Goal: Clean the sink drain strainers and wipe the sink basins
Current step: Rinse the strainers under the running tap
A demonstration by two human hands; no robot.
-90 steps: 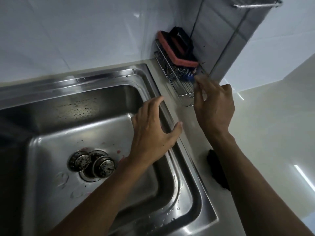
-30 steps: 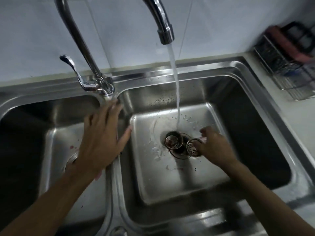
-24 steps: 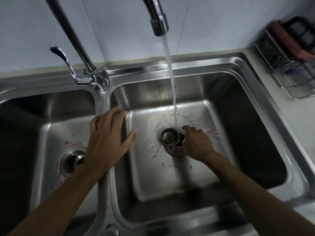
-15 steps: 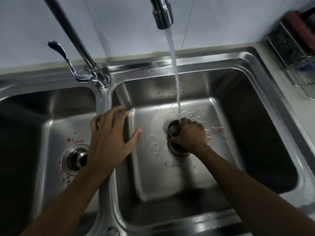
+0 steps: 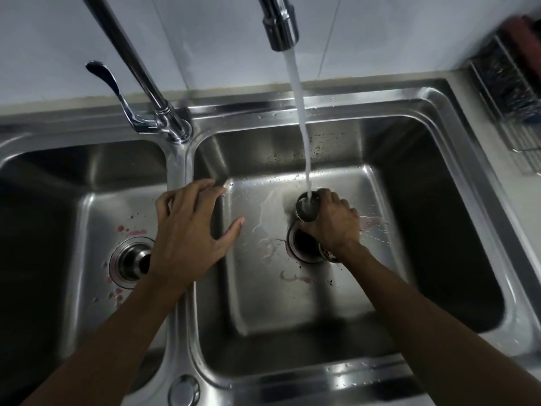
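– Two hands in frame. Status on each?
– The right hand point(image 5: 333, 224) is curled round a strainer point(image 5: 306, 208), gripping it from the side with the open end up. It holds it low in the right basin point(image 5: 292, 303), just above the drain opening point(image 5: 301, 244).
– Under the tap?
– Yes. The water stream point(image 5: 301, 127) from the faucet spout point(image 5: 279, 24) falls straight into the strainer's mouth.
– And the other?
– The left hand point(image 5: 187, 232) holds nothing. Fingers are spread wide, palm down on the divider point(image 5: 175, 165) between the basins, thumb out over the right basin's side.
– Second strainer?
– A small metal piece point(image 5: 329, 254) shows at the right wrist, beside the drain opening, mostly hidden by the hand. Looks like a strainer rim, can't confirm.
– What about the left basin point(image 5: 87, 230)?
– A drain fitting point(image 5: 130, 262) sits in its floor, partly behind the left wrist, with pink smears point(image 5: 131, 231) around it. More pink on the right basin floor near the right hand.
– Anything else?
– The lever handle point(image 5: 114, 89) is at the faucet base, behind the divider. A wire rack point(image 5: 509, 92) is on the counter at far right, contents dark and blurred. Droplets on the sink's back rim.
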